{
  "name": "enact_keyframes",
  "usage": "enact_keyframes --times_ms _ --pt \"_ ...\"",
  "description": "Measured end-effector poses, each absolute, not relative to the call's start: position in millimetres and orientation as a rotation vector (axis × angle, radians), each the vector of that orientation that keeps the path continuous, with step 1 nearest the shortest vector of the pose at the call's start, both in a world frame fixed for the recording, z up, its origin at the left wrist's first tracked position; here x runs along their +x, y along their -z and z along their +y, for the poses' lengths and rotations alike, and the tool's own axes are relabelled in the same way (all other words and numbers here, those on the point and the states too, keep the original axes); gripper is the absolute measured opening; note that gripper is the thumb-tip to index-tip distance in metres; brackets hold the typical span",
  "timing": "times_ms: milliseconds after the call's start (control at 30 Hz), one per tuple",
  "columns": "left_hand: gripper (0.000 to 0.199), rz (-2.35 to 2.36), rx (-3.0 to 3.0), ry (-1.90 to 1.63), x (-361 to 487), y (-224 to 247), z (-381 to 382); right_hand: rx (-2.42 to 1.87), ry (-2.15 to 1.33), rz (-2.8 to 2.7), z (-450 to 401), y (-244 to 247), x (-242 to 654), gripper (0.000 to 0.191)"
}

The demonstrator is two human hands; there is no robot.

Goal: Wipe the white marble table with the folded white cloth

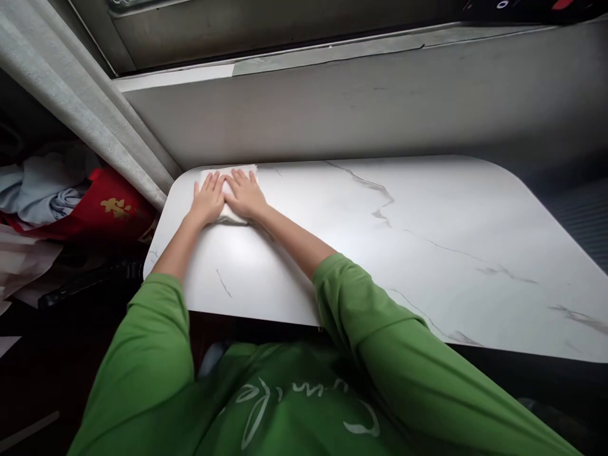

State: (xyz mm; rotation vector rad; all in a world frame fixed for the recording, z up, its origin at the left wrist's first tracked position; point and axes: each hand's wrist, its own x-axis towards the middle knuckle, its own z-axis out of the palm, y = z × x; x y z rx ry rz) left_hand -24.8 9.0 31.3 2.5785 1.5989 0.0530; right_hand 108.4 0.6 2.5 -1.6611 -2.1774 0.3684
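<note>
A folded white cloth (pixel 231 214) lies on the white marble-patterned table (pixel 332 234), close to its far left corner. My left hand (pixel 209 199) rests flat on the cloth's left part, fingers stretched out and pointing away from me. Beside it, my right hand (pixel 246 195) presses flat on the right part, its fingers also extended. The two hands meet near the thumbs. Much of the cloth is covered by them; its far edge and a near corner show.
A wall (pixel 332 114) with a window ledge runs behind the table. On the left hang a light curtain (pixel 90 95) and, below it, a red bag (pixel 118 202) with clothes (pixel 42 190) on top. A dark object with a red patch (pixel 536 9) sits at upper right.
</note>
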Motion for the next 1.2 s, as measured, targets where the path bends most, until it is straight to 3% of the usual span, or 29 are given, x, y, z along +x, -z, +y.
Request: enact_keyframes --times_ms 233,667,800,1000,1200 --pt "0.053 1.540 2.625 -0.066 23 -21 -20 -1.709 -0.275 -2.141 -38 4 159 0.059" --pt "0.061 1.500 2.686 -0.197 -29 -13 -245 -1.335 -0.398 -2.427 -252 -12 152 0.062" --pt "0.056 1.377 2.683 -0.075 -30 -20 -214 -1.364 -0.469 -2.426 -231 -11 160 0.064" --pt "0.056 1.379 2.740 -0.025 23 -21 -86 -1.684 -0.586 -2.312 -112 -11 199 0.065" --pt "0.056 1.297 2.816 -0.247 95 -10 -14 -1.913 -0.285 -2.021 -50 -5 232 0.057"
